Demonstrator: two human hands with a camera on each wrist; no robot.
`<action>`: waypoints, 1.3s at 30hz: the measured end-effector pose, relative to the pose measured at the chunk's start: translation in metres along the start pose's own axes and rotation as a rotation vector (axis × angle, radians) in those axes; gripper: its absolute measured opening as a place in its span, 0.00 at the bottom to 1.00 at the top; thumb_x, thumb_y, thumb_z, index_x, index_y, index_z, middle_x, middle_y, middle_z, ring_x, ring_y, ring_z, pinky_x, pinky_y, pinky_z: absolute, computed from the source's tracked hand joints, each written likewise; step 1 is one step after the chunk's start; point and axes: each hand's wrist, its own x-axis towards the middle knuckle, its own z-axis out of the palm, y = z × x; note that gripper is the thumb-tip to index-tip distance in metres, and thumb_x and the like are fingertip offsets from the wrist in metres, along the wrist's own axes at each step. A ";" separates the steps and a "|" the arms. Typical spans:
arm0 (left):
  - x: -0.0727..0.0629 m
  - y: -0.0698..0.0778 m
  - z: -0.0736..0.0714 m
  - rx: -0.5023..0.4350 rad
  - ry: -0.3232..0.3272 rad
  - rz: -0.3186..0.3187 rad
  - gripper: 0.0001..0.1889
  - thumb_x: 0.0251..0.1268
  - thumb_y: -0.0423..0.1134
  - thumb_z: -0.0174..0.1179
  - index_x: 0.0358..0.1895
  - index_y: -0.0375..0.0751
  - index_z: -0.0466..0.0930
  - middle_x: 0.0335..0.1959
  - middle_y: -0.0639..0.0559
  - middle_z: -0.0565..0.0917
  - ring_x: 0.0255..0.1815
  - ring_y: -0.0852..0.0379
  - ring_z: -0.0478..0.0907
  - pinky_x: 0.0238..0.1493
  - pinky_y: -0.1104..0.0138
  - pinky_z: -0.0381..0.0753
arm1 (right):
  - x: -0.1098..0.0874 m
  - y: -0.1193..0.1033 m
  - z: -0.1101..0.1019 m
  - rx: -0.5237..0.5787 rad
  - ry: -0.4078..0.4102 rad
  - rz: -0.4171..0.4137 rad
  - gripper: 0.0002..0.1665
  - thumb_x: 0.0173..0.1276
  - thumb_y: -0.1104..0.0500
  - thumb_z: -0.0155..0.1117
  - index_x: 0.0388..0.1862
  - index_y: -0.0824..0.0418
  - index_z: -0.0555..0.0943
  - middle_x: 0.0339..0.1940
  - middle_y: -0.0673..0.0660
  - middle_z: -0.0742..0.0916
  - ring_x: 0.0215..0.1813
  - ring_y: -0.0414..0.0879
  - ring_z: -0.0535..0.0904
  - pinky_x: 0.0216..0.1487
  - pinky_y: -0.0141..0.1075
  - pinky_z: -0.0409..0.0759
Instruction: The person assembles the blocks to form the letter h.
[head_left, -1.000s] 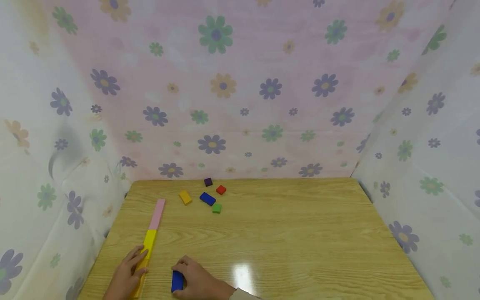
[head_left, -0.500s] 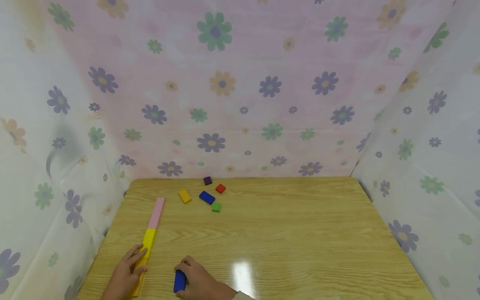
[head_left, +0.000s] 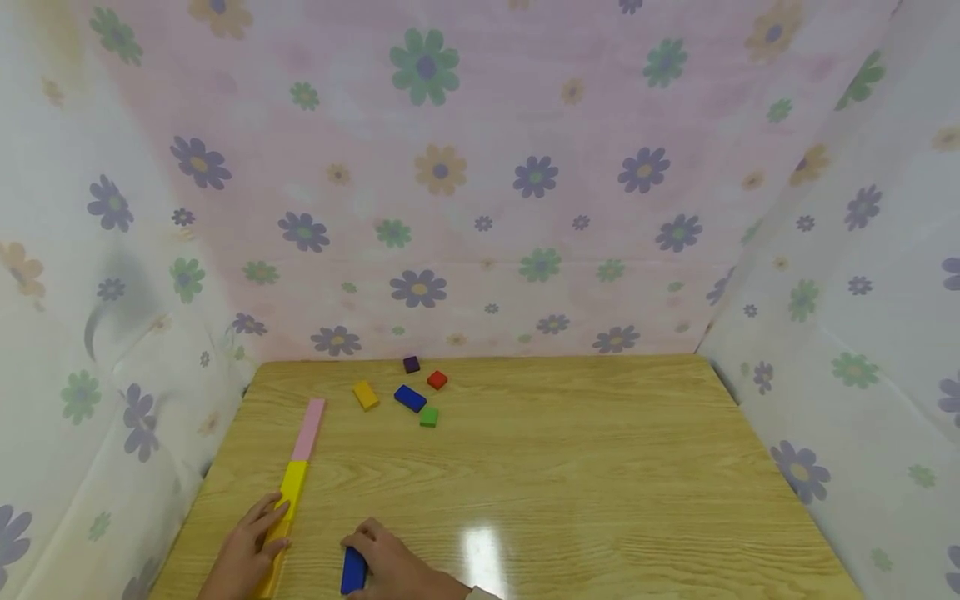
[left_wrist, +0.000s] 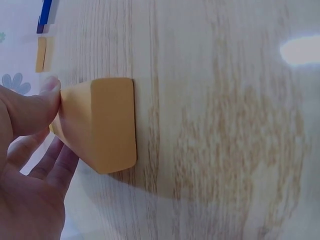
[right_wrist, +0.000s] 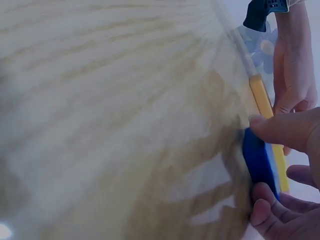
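Three long blocks lie end to end in a line on the left of the table: pink (head_left: 308,429) farthest, yellow (head_left: 295,477) in the middle, orange (head_left: 272,577) nearest. My left hand (head_left: 242,550) holds the orange block (left_wrist: 114,125) between thumb and fingers, with fingertips reaching the yellow one. To its right, my right hand (head_left: 393,568) grips a dark blue block (head_left: 353,572) by its ends. In the right wrist view, thumb and fingertips pinch that blue block (right_wrist: 260,162), which overlaps the yellow-orange line behind it.
Toward the back left lie several smaller blocks: orange (head_left: 365,396), blue (head_left: 410,398), green (head_left: 429,417), red (head_left: 437,380) and dark purple (head_left: 412,364). Flowered cloth (head_left: 480,167) walls off the wooden table (head_left: 600,483) at the back and both sides.
My right hand, with the blue block, has shifted slightly left and toward the near edge since half a second ago. The left hand stays on the line of blocks. The head view drifts a little.
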 end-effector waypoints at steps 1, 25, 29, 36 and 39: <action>0.000 0.000 0.000 0.004 0.001 0.003 0.27 0.53 0.28 0.67 0.59 0.25 0.73 0.62 0.31 0.70 0.59 0.31 0.68 0.49 0.48 0.74 | 0.000 0.000 -0.001 -0.012 0.002 -0.003 0.35 0.58 0.48 0.72 0.62 0.58 0.72 0.51 0.50 0.73 0.45 0.29 0.70 0.40 0.16 0.69; -0.006 -0.003 0.004 0.083 0.127 0.120 0.26 0.43 0.27 0.71 0.52 0.25 0.78 0.55 0.33 0.76 0.49 0.36 0.76 0.39 0.60 0.80 | 0.026 0.040 -0.089 -0.099 0.093 0.005 0.30 0.60 0.55 0.71 0.61 0.57 0.73 0.57 0.52 0.72 0.50 0.44 0.76 0.44 0.25 0.74; -0.003 -0.002 0.004 0.080 0.123 0.120 0.26 0.45 0.27 0.71 0.52 0.25 0.78 0.55 0.34 0.76 0.48 0.39 0.77 0.39 0.62 0.80 | 0.030 0.049 -0.102 -0.129 0.131 0.019 0.30 0.60 0.57 0.71 0.61 0.59 0.74 0.57 0.54 0.73 0.47 0.46 0.78 0.43 0.26 0.75; -0.001 -0.005 0.006 0.083 0.159 0.158 0.26 0.42 0.28 0.72 0.51 0.25 0.79 0.53 0.34 0.77 0.48 0.36 0.76 0.37 0.67 0.79 | 0.038 0.066 -0.118 -0.153 0.149 0.040 0.29 0.60 0.59 0.70 0.60 0.59 0.74 0.59 0.56 0.73 0.46 0.47 0.79 0.43 0.27 0.75; 0.000 -0.005 0.008 0.091 0.183 0.170 0.26 0.41 0.27 0.73 0.50 0.25 0.80 0.53 0.35 0.77 0.48 0.37 0.77 0.38 0.65 0.79 | 0.041 0.074 -0.123 -0.197 0.150 0.039 0.29 0.60 0.58 0.71 0.60 0.58 0.75 0.58 0.56 0.73 0.50 0.46 0.77 0.46 0.29 0.76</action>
